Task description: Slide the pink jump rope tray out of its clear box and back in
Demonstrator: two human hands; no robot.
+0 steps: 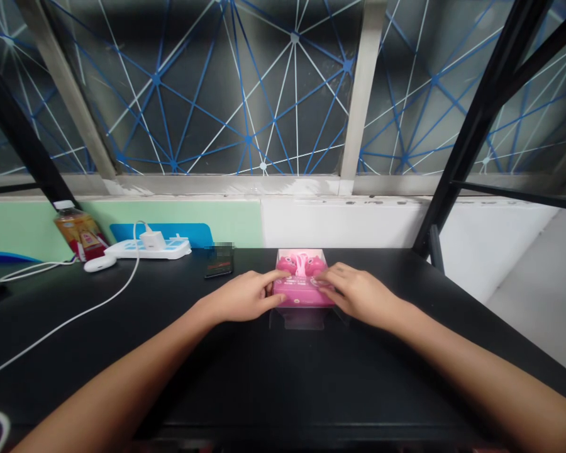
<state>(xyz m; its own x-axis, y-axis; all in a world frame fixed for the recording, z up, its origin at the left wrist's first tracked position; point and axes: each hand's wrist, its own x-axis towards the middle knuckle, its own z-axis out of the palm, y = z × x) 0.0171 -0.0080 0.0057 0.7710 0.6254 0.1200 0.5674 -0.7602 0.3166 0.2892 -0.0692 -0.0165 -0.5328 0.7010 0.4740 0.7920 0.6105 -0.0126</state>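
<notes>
A pink box (pixel 304 296) rests on the black table, with white print on its front part and a pale rim at the back. Inside its far part are glossy pink rounded shapes (pixel 302 264) with a pale strip between them; their kind I cannot make out. My left hand (pixel 248 296) grips the left side, index finger over the top and thumb at the near corner. On the right side, my right hand (pixel 358 292) holds the box with bent fingers, some tips resting on top. A clear, shiny patch (pixel 297 321) shows just in front of the box; it may be plastic or a reflection.
A phone (pixel 219 261) lies left of the box. Further left are a white power strip (pixel 170 250) with a charger (pixel 152 240), a white rounded case (pixel 100 263) and a drink bottle (pixel 82 234). A white cable (pixel 94 308) crosses the table's left. Black frame posts (pixel 471 138) flank the table.
</notes>
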